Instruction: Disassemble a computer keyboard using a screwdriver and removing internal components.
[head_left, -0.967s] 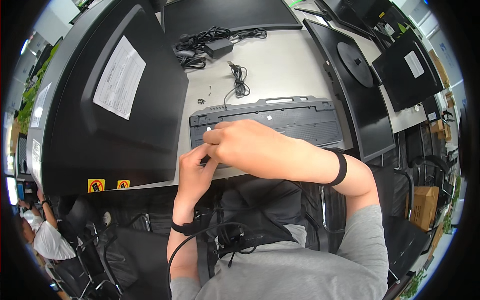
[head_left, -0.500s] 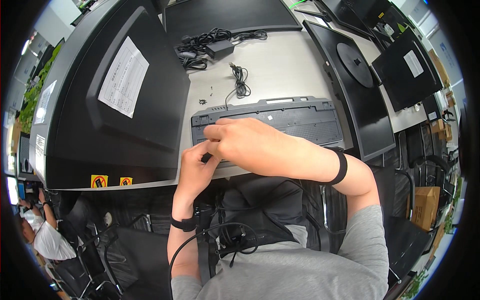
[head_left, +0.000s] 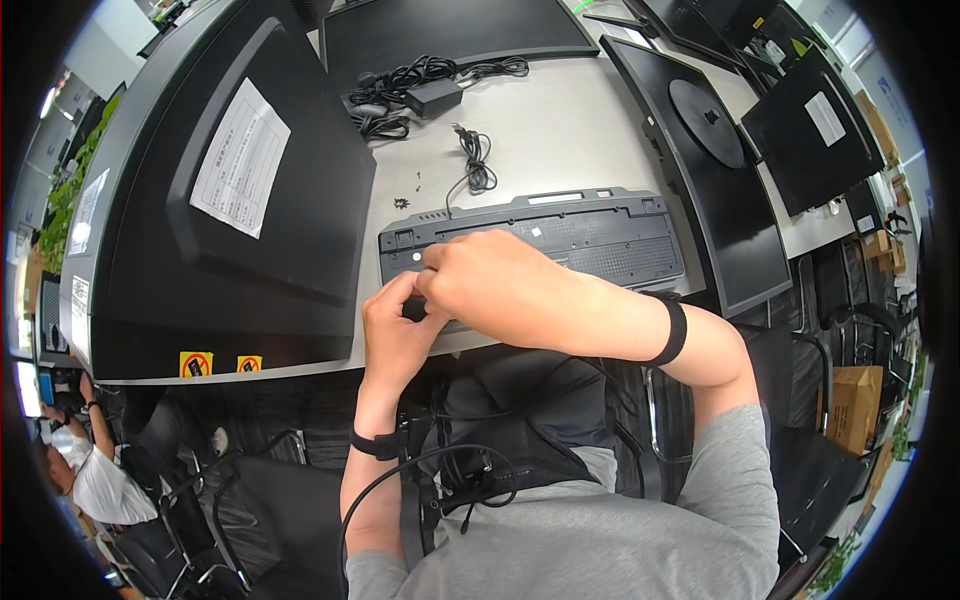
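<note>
A black keyboard (head_left: 610, 238) lies underside up on the pale table, its coiled cable (head_left: 478, 170) stretching away behind it. Over the keyboard's near left corner, my left hand (head_left: 393, 330) has thumb and forefinger brought together. My right hand (head_left: 490, 285) is closed and meets the left fingertips there, with its forearm crossing above the keyboard's near edge. Whatever the fingers pinch is hidden. A small white round spot (head_left: 417, 257) shows on the keyboard just beyond my right knuckles. Several tiny dark screws (head_left: 402, 203) sit in a little heap behind the keyboard's left end.
A large black casing (head_left: 300, 220) with a paper sheet fills the left side. Bundled black cables (head_left: 420, 75) and a power adapter (head_left: 434, 98) lie at the back. A monitor (head_left: 700, 170) stands close on the right, another (head_left: 460, 30) behind. At far left a person (head_left: 100, 475) sits.
My right fingers have curled in and shifted slightly, uncovering the white spot on the keyboard. My left wrist has moved a little to the right. The keyboard stays in place.
</note>
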